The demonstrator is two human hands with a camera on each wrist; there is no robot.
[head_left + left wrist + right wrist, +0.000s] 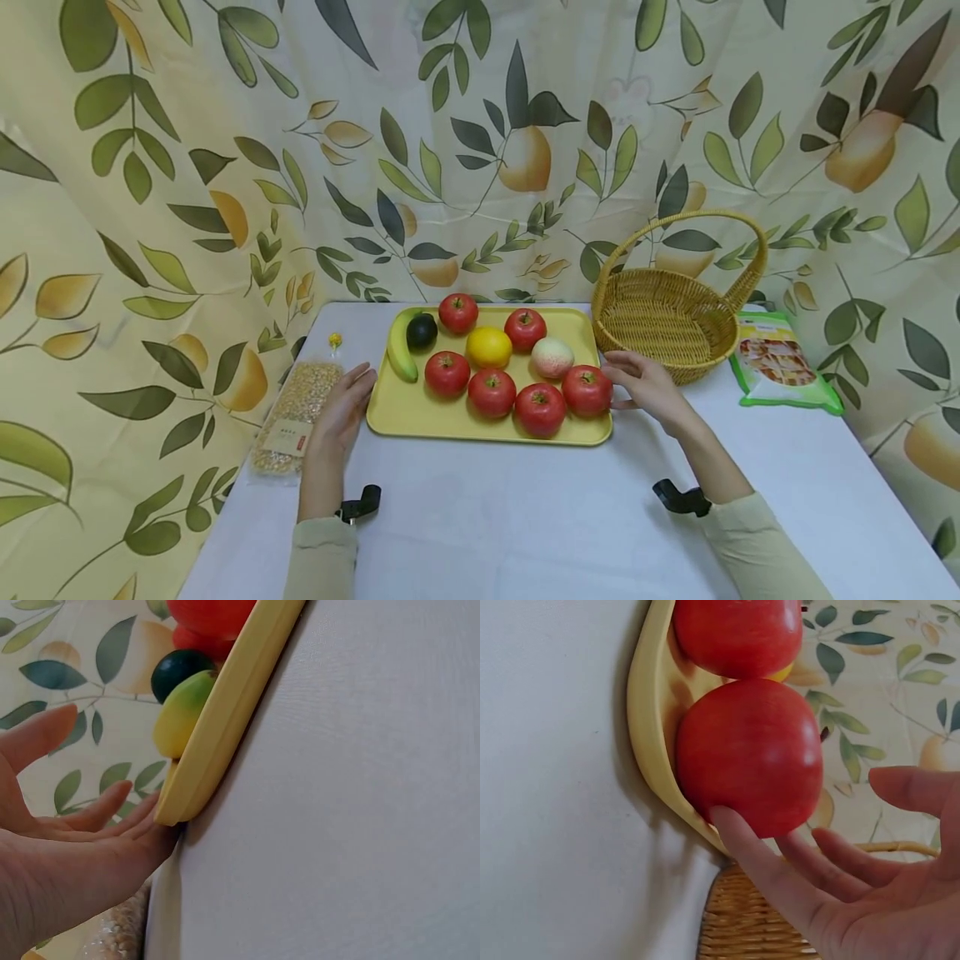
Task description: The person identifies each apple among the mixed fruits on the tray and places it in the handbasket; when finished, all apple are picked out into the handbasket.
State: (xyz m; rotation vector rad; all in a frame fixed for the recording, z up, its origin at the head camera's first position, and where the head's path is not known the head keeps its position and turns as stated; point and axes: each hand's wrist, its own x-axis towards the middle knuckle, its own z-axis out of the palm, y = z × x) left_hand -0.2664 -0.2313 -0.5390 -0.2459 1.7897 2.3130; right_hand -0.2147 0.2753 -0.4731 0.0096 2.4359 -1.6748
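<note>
A yellow tray [442, 423] lies on the white-covered table, bearing several red apples [540, 409], a banana [402, 346], a dark green fruit [422, 332], a yellow round fruit [489, 347] and a pale pink-speckled fruit [552, 357]. At the tray's left end is my left hand [339, 421], its fingertips against the outer rim and thumb raised apart, as the left wrist view shows. My right hand [654, 392] is at the opposite end. In the right wrist view its extended fingers reach the rim beside the corner apple [750, 754], thumb held away.
A wicker basket [660, 312] with a tall handle stands just beyond the tray's right end. Right of it lies a green-edged food bag [780, 362]. A clear pack of grains [300, 408] and a small yellow flower [335, 340] are at left. Leaf-patterned cloth hangs behind.
</note>
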